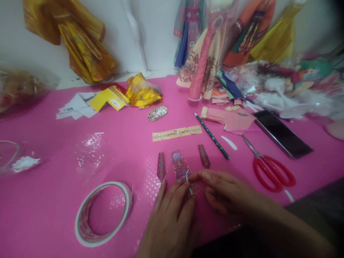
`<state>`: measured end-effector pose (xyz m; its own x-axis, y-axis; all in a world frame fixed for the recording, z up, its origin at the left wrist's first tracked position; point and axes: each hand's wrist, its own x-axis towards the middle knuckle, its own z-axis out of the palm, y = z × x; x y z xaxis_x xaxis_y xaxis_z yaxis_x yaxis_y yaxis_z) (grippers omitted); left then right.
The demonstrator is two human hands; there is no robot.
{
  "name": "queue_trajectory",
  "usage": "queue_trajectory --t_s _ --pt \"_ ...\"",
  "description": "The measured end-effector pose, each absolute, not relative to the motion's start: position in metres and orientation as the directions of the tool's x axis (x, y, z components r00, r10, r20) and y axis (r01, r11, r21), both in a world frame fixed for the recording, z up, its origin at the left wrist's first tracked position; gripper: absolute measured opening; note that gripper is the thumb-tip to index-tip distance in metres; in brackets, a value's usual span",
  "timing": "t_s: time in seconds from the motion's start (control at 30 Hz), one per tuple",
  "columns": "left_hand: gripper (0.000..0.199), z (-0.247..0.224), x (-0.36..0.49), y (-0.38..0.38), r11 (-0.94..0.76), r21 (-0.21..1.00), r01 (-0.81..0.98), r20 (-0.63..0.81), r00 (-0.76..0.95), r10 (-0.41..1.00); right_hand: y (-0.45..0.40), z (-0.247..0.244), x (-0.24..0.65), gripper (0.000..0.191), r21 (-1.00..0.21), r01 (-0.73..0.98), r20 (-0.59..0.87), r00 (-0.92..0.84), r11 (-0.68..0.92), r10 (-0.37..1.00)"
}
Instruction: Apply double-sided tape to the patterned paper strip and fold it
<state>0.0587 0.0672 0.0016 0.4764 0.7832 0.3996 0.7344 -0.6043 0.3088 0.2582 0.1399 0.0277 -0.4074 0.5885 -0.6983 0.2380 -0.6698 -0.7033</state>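
A patterned fabric strip [178,163] in pink and blue lies flat on the pink table. My left hand [170,215] rests on its lower end, fingers stretched out and lying flat. From the right, my right hand [228,188] reaches to the same strip, thumb and index finger closed at a thin white strip [187,175] on the fabric. Two small dark red pointed pieces flank the fabric: one piece [161,165] touches or nearly touches a left fingertip, the other piece [204,156] lies beyond my right hand. A beige trim strip [177,133] lies farther back.
A tape roll [103,214] lies at the left, near a bag of small gems [90,150]. Red-handled scissors [272,170], a dark green pencil [211,135] and a phone [283,132] lie at the right. Doll dresses [86,46] and plastic-wrapped pieces line the back.
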Motion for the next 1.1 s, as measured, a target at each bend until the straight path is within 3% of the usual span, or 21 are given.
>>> queue_trajectory --t_s 0.27,0.97,1.1 --pt "0.026 0.002 0.059 0.069 -0.606 0.304 0.735 0.412 0.472 0.779 0.144 0.042 0.256 0.054 -0.72 0.317 -0.687 -0.453 -0.617 0.568" --pt "0.027 0.0 0.058 0.066 -0.588 0.342 0.733 0.366 0.473 0.802 0.142 0.031 0.259 0.063 -0.682 0.278 -0.72 -0.42 -0.677 0.553" --pt "0.027 0.0 0.057 0.066 -0.606 0.333 0.722 0.391 0.48 0.786 0.141 0.032 0.257 0.057 -0.693 0.256 -0.709 -0.413 -0.674 0.572"
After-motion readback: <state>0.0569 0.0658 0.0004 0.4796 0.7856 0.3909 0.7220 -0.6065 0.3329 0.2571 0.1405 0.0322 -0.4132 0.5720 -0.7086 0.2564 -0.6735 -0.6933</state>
